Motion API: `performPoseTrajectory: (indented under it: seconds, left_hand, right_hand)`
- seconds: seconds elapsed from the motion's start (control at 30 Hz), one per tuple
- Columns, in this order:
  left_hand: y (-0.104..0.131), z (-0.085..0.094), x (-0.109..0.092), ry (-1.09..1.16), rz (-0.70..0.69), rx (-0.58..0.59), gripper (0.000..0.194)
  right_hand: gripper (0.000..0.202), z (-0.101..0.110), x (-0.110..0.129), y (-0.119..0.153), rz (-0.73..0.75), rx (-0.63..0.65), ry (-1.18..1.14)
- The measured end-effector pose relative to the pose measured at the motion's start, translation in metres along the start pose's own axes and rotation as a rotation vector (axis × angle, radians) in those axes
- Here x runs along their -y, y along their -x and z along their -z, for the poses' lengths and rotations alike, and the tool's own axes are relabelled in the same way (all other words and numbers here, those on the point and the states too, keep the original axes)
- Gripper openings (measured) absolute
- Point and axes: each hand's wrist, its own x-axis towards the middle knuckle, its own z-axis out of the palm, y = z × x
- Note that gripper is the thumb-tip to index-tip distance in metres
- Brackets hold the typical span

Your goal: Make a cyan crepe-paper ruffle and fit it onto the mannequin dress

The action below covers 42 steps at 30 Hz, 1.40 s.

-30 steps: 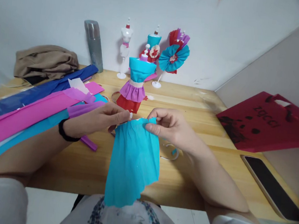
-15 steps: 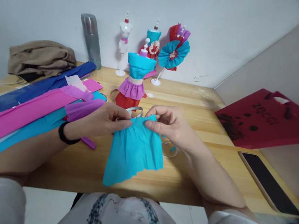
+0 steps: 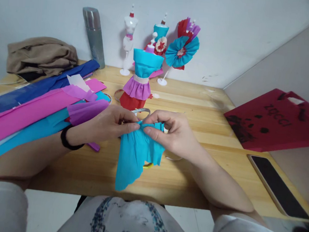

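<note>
1. Wooden table (image 3: pixel 210 125): supports the front mannequin (image 3: pixel 140 80), which is dressed in turquoise, purple and red and serves as landmark.
2. Red bag (image 3: pixel 276 124): well to the right of the mannequin, tilted.
3. Pink sheet (image 3: pixel 34 113): left of the mannequin, lying lengthwise on a slant.
4. Turquoise sheet (image 3: pixel 137 147): on the wearer's side of the mannequin, pinched at its top edge. Long axis runs from the fingertips down toward the wearer; the longer end points down on the left, and the lower edge steps up on the right.
5. Left hand (image 3: pixel 112 123) and right hand (image 3: pixel 174 132): nearer the wearer than the mannequin, both clamped thumb-to-finger on the sheet's top edge, fingertips close together; contact between them cannot be told.
6. Yellow curved piece (image 3: pixel 148 165): nearer the wearer than the mannequin, partly hidden by the turquoise sheet.
</note>
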Motion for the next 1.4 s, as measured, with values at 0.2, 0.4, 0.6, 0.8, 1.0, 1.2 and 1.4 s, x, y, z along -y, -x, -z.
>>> performPoseTrajectory:
  seconds: [0.2, 0.4, 0.6, 0.8, 1.0, 1.2, 1.4]
  left_hand:
    - [0.002, -0.002, -0.001, -0.004, -0.036, -0.03, 0.029]
    - [0.003, -0.003, -0.007, -0.045, -0.07, -0.06, 0.03]
    - [0.005, -0.003, -0.006, -0.053, -0.11, -0.072, 0.03]
    - [0.004, -0.004, -0.003, -0.092, -0.104, -0.089, 0.031]
    - [0.007, -0.003, -0.008, -0.168, -0.107, -0.088, 0.032]
    - [0.005, -0.005, -0.008, -0.209, -0.114, -0.152, 0.031]
    - [0.002, -0.005, -0.009, -0.196, -0.103, -0.168, 0.034]
  right_hand:
    - [0.022, -0.002, -0.001, 0.0, -0.039, -0.009, -0.096]
    - [0.021, -0.004, -0.004, 0.0, -0.011, -0.107, 0.021]
    - [0.018, -0.005, -0.005, -0.001, 0.008, -0.114, 0.037]
    - [0.018, -0.006, -0.008, -0.001, 0.029, -0.143, 0.063]
    - [0.019, -0.008, -0.011, -0.003, 0.041, -0.15, -0.006]
    - [0.022, -0.014, -0.014, -0.005, 0.003, -0.149, -0.062]
    - [0.028, -0.013, -0.012, -0.004, -0.022, -0.119, -0.084]
